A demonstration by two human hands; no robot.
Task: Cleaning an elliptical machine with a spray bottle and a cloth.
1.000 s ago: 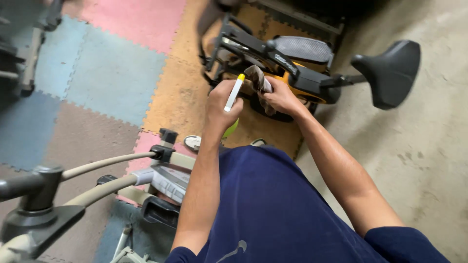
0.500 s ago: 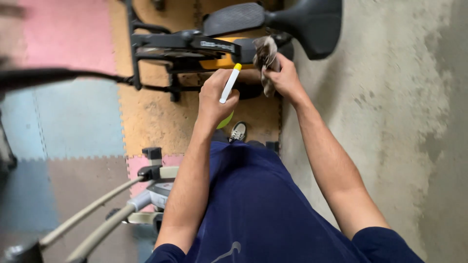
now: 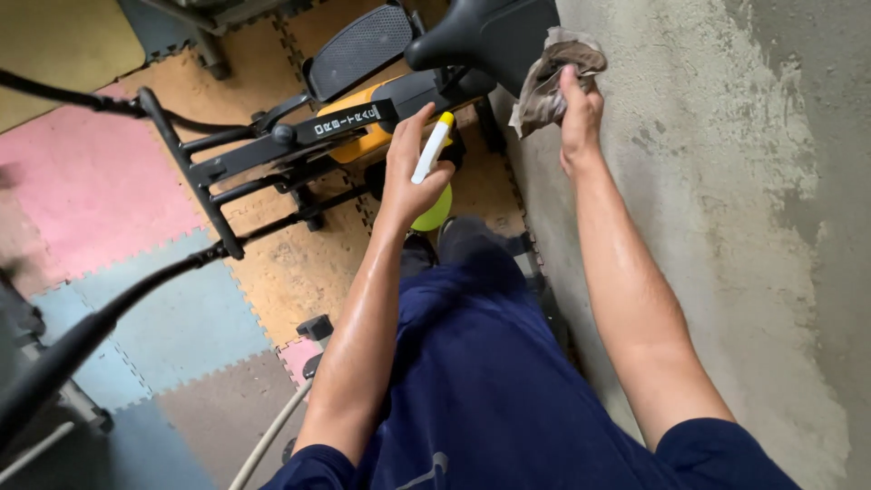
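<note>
Right hand [image 3: 577,113] lifted rag [image 3: 547,77] above seat [image 3: 485,32].

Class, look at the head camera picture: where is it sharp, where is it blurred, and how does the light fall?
Head view: soft, even light, no hard shadows; a sheen on both forearms. The left hand with the spray bottle and the right hand with the rag are sharp; the black bar at the lower left edge is blurred.
</note>
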